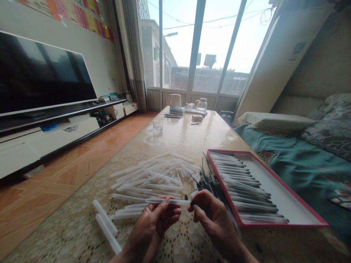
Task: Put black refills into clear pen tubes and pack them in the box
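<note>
Between thumb and fingers, my left hand (156, 221) grips a translucent white pen barrel (177, 201), held nearly level above the table. My right hand (212, 215) is closed in a pinch around a small black end piece (191, 204) at the barrel's right end; whether it is fully seated I cannot tell. Beyond my left hand lies a loose pile of similar pen barrels (153, 175). Thin black refills and small black parts (211, 184) are heaped beyond my right hand. A red-rimmed tray (292, 188) on the right holds a row of pens (246, 193) with black ends.
A patterned cover lies over the long table (131, 146). Farther back stand a clear glass (157, 126), a glass jug (202, 105) and a small box (196, 118). A sofa (274, 146) borders the right side, a TV cabinet (68, 135) the left.
</note>
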Motion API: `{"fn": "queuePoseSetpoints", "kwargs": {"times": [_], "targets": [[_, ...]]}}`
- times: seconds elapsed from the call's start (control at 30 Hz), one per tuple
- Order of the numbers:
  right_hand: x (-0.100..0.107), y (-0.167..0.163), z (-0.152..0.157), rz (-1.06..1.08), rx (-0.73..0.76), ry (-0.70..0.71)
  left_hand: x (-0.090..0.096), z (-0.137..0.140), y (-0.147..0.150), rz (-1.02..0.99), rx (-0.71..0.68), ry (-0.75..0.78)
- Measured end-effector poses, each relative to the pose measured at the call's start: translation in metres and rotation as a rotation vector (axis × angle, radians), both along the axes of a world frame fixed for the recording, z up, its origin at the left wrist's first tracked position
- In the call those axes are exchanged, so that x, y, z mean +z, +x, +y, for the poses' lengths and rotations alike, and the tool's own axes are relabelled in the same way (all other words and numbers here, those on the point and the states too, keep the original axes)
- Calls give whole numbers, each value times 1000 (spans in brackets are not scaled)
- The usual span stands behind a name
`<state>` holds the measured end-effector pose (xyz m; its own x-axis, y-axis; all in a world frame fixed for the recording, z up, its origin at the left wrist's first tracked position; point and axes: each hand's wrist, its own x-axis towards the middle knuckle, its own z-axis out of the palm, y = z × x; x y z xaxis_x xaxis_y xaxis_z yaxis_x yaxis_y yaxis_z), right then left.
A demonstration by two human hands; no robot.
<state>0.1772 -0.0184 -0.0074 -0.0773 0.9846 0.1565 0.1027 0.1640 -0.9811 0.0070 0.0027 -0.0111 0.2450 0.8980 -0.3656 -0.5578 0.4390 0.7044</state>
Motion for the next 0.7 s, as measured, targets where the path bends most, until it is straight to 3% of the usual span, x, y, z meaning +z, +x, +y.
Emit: {"fn": "queuePoseSetpoints", "kwargs": {"times": [0.23, 0.47, 0.6, 0.7], "targets": [[-5, -2, 2, 36, -20, -35, -3, 1, -1, -14, 7, 9], [-12, 4, 2, -202, -40, 21, -4, -1, 0, -3, -14, 40], [-7, 8, 0, -428, -50, 73, -2, 1, 1, 1, -49, 39], [-1, 9, -2, -476, -39, 72, -2, 1, 1, 4, -39, 49]]}}
